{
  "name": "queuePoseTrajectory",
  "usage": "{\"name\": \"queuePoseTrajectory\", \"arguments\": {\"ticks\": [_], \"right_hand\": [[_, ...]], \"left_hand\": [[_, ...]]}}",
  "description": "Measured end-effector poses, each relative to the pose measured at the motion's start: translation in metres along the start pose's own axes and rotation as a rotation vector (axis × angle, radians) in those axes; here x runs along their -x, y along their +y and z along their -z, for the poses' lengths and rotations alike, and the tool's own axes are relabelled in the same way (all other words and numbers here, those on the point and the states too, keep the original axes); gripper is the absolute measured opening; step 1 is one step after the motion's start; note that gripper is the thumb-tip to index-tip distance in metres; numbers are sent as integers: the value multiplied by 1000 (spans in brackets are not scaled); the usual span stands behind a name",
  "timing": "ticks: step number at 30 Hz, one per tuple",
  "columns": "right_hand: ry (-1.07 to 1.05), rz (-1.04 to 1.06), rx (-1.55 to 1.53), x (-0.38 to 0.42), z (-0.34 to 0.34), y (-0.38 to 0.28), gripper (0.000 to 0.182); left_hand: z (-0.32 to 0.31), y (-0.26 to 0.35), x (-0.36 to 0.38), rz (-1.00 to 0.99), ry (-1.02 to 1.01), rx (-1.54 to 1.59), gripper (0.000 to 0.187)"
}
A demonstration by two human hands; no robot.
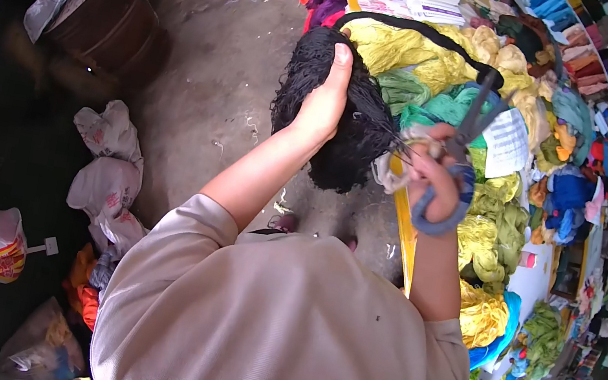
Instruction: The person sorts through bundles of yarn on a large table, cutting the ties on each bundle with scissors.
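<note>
My left hand [326, 102] is closed around a thick bundle of black yarn [346, 157], its thumb lying on top. The bundle hangs over the floor beside the table. Just right of it, my right hand [436, 183] has its fingers through the handles of a pair of scissors [476, 118]. Their blades point up and away, a little apart, and the handles look wrapped in blue-grey material. Pale strands [390, 173] hang at the right fingers, and thin dark threads run between them and the bundle. The right hand is slightly blurred.
Skeins of yellow yarn [413, 52], green yarn [448, 105] and other colours cover the long table on the right. A printed sheet [507, 140] lies among them. At left stand a rusty drum [107, 24] and white sacks [106, 174]. Thread scraps litter the concrete floor [209, 87].
</note>
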State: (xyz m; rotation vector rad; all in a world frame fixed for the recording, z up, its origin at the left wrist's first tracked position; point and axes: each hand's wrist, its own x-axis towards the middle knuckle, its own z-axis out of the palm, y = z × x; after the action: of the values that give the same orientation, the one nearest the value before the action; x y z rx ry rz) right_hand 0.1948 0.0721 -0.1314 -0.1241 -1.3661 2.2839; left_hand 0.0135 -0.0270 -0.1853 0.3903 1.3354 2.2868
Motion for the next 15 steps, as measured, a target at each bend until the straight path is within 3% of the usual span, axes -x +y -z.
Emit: {"name": "queuePoseTrajectory", "arguments": {"ticks": [2,4,6,7,9,11,13,14,15], "right_hand": [[-19,-32,-59,6,12,2,43],[-17,-33,-7,14,16,5,44],[41,20,97,19,23,4,45],[42,-2,-48,23,28,-4,45],[-15,10,-50,28,32,-15,47],[13,39,195,35,28,-26,42],[46,51,635,44,23,-41,31],[33,54,716,47,22,-47,29],[14,57,797,49,20,-53,27]], "left_hand": [[-5,3,0,-158,-84,51,78],[-11,5,5,-167,-69,165,72],[-11,5,7,-67,-184,404,58],[-19,-4,6,-30,-214,519,47],[-26,-6,8,35,-145,446,41],[-31,-7,2,-189,-14,16,32],[-25,5,0,-621,43,-638,27],[-25,12,1,-818,50,-926,28],[-27,20,3,-900,19,-989,26]]}}
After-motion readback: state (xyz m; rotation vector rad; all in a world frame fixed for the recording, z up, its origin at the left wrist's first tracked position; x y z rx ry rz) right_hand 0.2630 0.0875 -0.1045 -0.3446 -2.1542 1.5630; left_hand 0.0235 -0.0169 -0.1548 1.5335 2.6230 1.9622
